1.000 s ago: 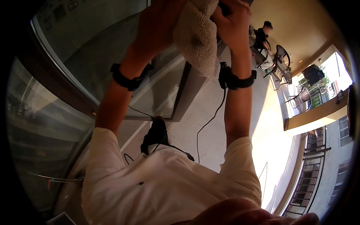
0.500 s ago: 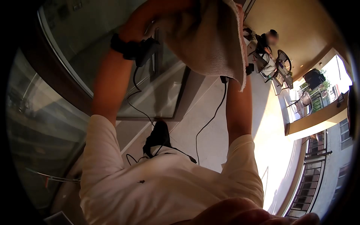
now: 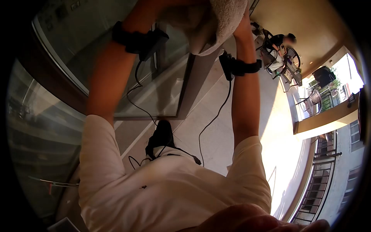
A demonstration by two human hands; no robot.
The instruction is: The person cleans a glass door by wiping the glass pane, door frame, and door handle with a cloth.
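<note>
A light beige towel (image 3: 228, 19) is bunched up at the top of the view, held raised between my two hands. My right hand (image 3: 244, 24) grips its right edge, with the fingers hidden by the cloth. At the upper edge, my left hand (image 3: 172, 4) reaches into the towel's left side; its fingers are out of sight. Behind the towel stands a dark-framed glass panel (image 3: 166, 92). Each wrist wears a black strap with a small device, and a black cable (image 3: 215, 118) trails from the right one.
Large glass panes (image 3: 42, 127) line the left side. Pale floor (image 3: 216, 143) lies below, sunlit toward the right. A seated person (image 3: 279, 52) is beside wicker chairs and a table (image 3: 296, 77) farther off. A metal railing (image 3: 319, 181) runs along the lower right.
The towel has gone from hanging spread out to bunched up and higher. My right wrist, covered by it before, now shows. My left forearm has shifted slightly left.
</note>
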